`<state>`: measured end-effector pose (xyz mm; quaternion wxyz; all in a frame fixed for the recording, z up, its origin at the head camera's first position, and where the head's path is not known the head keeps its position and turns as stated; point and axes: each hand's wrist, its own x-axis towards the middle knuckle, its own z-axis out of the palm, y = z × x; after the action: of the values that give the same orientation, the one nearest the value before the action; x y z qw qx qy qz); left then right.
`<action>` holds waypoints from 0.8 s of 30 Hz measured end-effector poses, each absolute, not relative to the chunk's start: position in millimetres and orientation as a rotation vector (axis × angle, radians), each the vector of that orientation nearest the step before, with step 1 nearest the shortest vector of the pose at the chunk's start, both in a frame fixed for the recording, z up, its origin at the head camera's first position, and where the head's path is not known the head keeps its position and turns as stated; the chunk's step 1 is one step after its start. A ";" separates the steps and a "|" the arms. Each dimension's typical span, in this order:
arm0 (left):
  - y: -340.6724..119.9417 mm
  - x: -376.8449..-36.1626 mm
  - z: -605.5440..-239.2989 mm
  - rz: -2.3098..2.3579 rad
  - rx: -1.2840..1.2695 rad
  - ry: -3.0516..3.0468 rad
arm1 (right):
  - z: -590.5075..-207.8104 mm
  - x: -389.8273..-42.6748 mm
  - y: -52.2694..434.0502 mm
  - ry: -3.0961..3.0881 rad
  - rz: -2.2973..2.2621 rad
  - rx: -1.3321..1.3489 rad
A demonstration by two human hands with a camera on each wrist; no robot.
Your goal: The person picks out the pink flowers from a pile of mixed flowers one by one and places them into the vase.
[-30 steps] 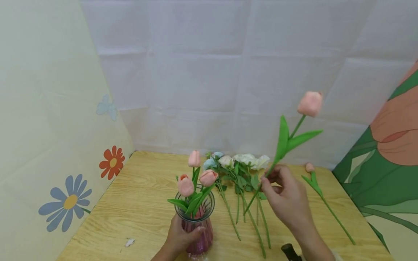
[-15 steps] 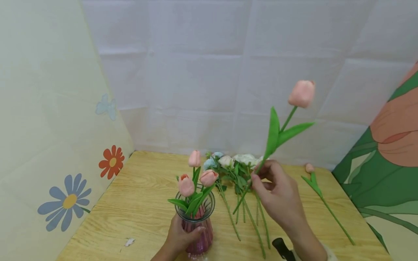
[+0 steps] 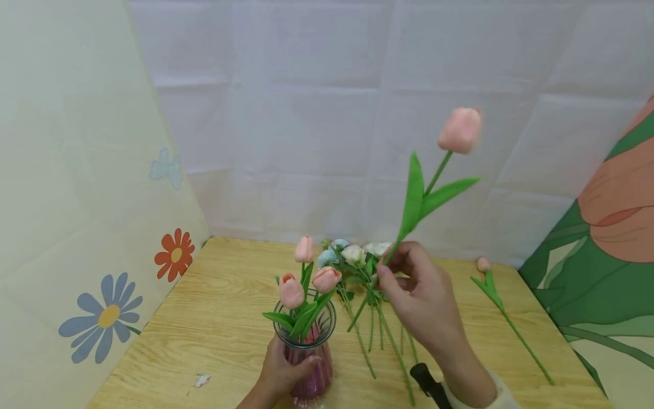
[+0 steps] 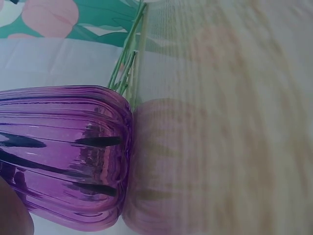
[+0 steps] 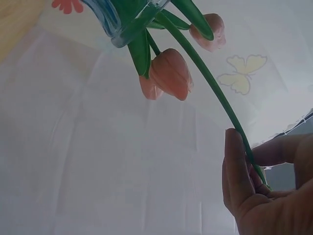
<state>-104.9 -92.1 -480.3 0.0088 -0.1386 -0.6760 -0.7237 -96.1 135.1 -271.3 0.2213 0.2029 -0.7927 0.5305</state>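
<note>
A purple-pink glass vase point(image 3: 313, 375) stands on the table with several stems inside; pink tulips point(image 3: 291, 291) and green leaves rise above its rim. My left hand point(image 3: 283, 369) grips the vase body from the left, thumb across the front. The left wrist view shows the ribbed vase base point(image 4: 68, 156) on the tabletop. Between thumb and fingers my right hand point(image 3: 426, 301) pinches the stem of another pink tulip point(image 3: 461, 130), held tilted, bloom up to the right. Its lower stem end points down-left towards the vase, apart from it. In the right wrist view the stem point(image 5: 210, 81) runs from the fingers.
Behind the right hand lie white and blue flowers point(image 3: 353, 254) with long green stems. A single tulip point(image 3: 511, 318) lies at the table's right side. A white scrap point(image 3: 202, 380) sits at the left front. A white cloth point(image 3: 306, 125) hangs behind the table.
The right hand has moved left and slightly up with its tulip, bringing the stem end nearer the vase. The left hand and vase have stayed in place.
</note>
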 end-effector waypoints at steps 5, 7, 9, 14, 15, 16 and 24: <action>-91.8 -104.3 -478.3 -2.263 -0.420 -2.114 | -269.3 -95.9 129.1 -2.166 1.488 0.597; -91.8 -104.1 -478.5 -2.263 -0.420 -2.113 | -268.8 -95.5 127.0 -2.162 1.491 0.605; -91.8 -104.0 -478.7 -2.265 -0.423 -2.110 | -268.5 -95.3 125.0 -2.156 1.501 0.618; -92.0 -104.2 -479.3 -2.270 -0.413 -2.111 | -268.8 -95.3 119.2 -2.119 1.536 0.662; -92.1 -104.4 -479.5 -2.271 -0.411 -2.113 | -268.9 -95.2 117.8 -2.109 1.541 0.670; -92.2 -104.6 -479.6 -2.271 -0.410 -2.117 | -269.0 -95.2 116.4 -2.102 1.547 0.678; -92.6 -104.1 -478.2 -2.282 -0.419 -2.119 | -273.8 -96.4 106.3 -2.089 1.536 0.714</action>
<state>-104.1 -92.6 -478.2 -0.0004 -0.1332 -0.6743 -0.7263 -96.4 106.3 -273.8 0.2243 0.2589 -0.7569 0.5566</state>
